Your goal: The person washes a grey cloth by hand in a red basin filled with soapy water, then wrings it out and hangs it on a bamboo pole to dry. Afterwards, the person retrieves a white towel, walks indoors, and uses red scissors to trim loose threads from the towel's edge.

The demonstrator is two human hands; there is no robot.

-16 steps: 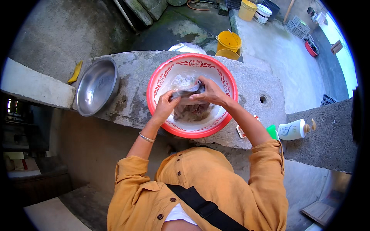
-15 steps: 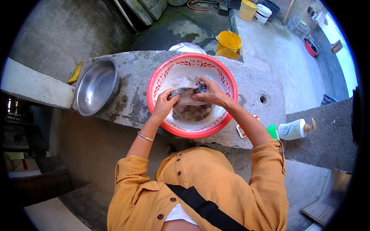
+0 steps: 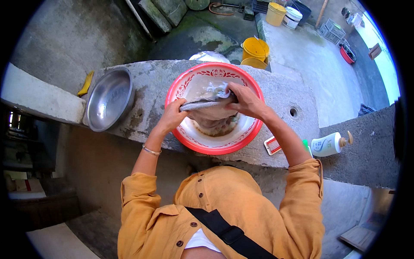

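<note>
A wide basin (image 3: 196, 147) with a red rim and a white, red-patterned inside sits on the stone slab in front of me. Over its middle, a wet greyish cloth (image 3: 211, 113) is stretched between my hands, its lower part hanging down into the basin. My left hand (image 3: 173, 116) grips the cloth's left end near the basin's left wall. At the other end, my right hand (image 3: 248, 102) is closed on the bunched top edge. Whitish suds or pale cloth (image 3: 215, 89) show behind the held edge; which one, I cannot tell.
An oval metal basin (image 3: 108, 101) lies at the slab's left beside a yellow item (image 3: 86, 83). On the right are a drain hole (image 3: 294, 112), a flat red-and-white rectangular object (image 3: 272, 146) and a white pump bottle (image 3: 326, 144). Yellow buckets (image 3: 255, 48) stand beyond the slab.
My hands have moved apart, the left one outward to the left and the right one outward to the right. The cloth between them is spread wider.
</note>
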